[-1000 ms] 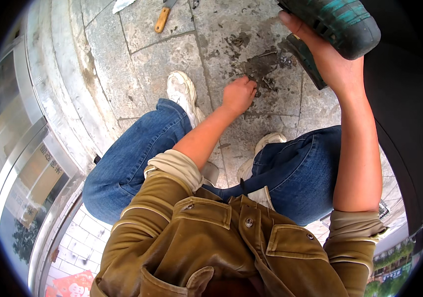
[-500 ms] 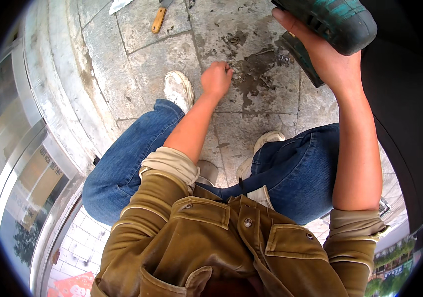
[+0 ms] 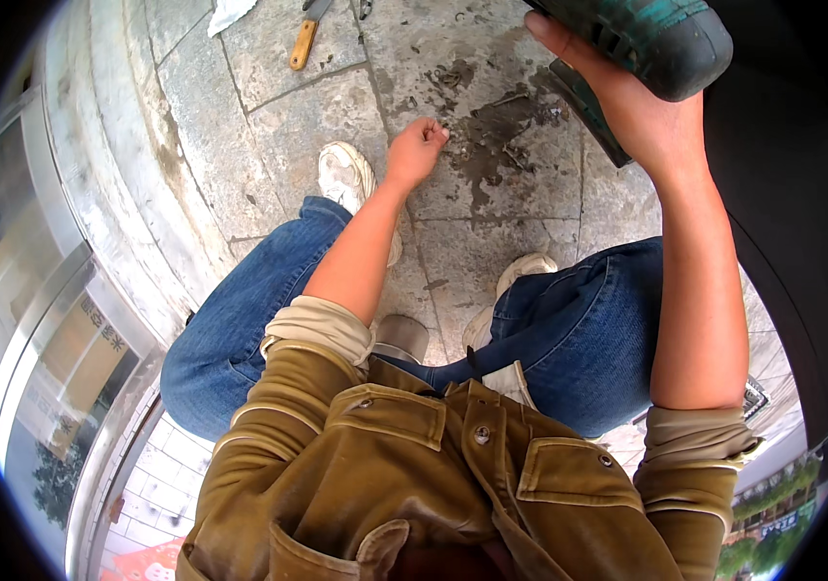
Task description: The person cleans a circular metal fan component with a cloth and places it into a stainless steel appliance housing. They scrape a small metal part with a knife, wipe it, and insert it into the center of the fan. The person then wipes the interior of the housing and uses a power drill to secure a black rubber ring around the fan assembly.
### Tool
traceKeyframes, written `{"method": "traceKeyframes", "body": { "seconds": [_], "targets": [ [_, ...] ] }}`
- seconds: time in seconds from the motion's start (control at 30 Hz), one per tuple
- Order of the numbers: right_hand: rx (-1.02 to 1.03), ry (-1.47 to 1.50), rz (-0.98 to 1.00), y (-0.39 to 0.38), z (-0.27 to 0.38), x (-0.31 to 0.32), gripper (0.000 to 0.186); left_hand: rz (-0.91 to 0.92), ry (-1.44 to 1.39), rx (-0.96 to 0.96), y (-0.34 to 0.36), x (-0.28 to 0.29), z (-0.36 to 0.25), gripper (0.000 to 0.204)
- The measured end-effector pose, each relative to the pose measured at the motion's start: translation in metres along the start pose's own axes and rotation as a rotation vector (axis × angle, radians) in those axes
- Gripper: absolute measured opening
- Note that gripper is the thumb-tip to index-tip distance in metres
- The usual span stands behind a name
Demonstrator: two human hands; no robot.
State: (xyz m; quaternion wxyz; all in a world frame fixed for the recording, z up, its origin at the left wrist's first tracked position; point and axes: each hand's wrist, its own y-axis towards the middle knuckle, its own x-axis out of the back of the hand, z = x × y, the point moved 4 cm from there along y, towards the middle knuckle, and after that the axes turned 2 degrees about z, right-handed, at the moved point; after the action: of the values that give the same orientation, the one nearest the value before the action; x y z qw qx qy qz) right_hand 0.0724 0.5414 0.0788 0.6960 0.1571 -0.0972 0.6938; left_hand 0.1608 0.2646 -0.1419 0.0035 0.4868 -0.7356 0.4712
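Note:
My right hand (image 3: 661, 126) is wrapped round the grip of a teal and black cordless power tool (image 3: 677, 48), held up at the top right. Its rounded rear faces me and a dark block at the bottom of the grip shows beside my wrist; the working end lies beyond the picture's edge. Over the paving, my left hand (image 3: 416, 152) is closed with thumb and fingertips together. Whether a small thing is pinched there, I cannot make out. A dark wet patch (image 3: 496, 145) with crumbs of debris stains the stone just right of that hand.
On the paving ahead lies a wooden-handled knife or scraper (image 3: 304, 45), near a white scrap (image 3: 230, 15). A large black surface (image 3: 782, 242) fills the right side. Stone steps (image 3: 104, 165) and a glass door (image 3: 46, 358) run along the left. A stool seat (image 3: 401, 337) shows beneath me.
My left hand has shifted slightly left, its fingertips now showing more. The right hand keeps its hold on the power tool, almost in the same place.

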Motion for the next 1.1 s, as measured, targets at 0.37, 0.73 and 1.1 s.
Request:
{"method": "traceKeyframes", "body": {
  "seconds": [0.37, 0.73, 1.1],
  "targets": [
    [0.057, -0.089, -0.030, 0.003, 0.010, -0.003, 0.027, 0.117, -0.385, -0.061, 0.006, -0.013, -0.011, 0.011],
    [0.047, 0.036, -0.033, 0.004, 0.001, -0.003, 0.028, -0.080, 0.519, -0.538, -0.031, -0.050, -0.041, 0.019],
    [0.046, -0.253, -0.001, 0.002, 0.017, 0.000, 0.031, -0.140, 0.717, -0.460, -0.025, -0.103, -0.051, 0.015]
  ]
}}
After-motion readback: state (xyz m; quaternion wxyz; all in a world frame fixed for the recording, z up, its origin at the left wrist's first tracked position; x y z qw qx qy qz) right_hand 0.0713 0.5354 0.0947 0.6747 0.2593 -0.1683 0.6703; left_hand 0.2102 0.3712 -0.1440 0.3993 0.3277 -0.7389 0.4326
